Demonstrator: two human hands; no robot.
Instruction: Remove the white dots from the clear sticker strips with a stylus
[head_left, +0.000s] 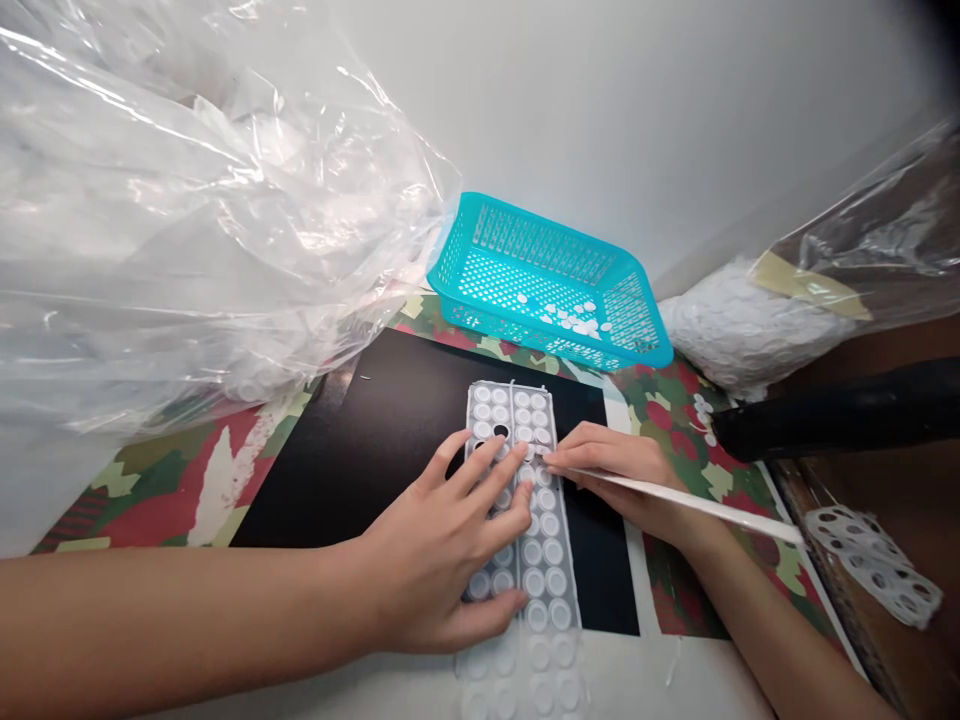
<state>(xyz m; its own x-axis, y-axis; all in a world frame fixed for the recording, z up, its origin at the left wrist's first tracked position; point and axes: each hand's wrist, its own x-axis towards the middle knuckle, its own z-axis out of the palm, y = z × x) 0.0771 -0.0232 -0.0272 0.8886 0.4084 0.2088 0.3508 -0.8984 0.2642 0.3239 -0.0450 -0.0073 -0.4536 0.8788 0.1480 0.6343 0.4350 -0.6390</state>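
A long pale plastic sheet of round white caps (555, 583) in rows lies on a black board (322, 480); its near end runs past the board's edge. My left hand (457, 530) rests on the sheet with fingers spread, covering several caps. Dark round holes show near its fingertips. My right hand (626, 470) is closed around a slim white stick-like tool (690, 497), at the sheet's right edge. The tool's tip meets the caps close to my left fingertips; its exact contact is hidden by the fingers.
Behind the board stands a turquoise basket (555, 235) with small white discs (577, 322) inside. A big clear plastic bag (225, 220) bulges at the left. Another bag of white pieces (750, 325) sits at the right, near a black tube (840, 410) and a holed white scrap (874, 560).
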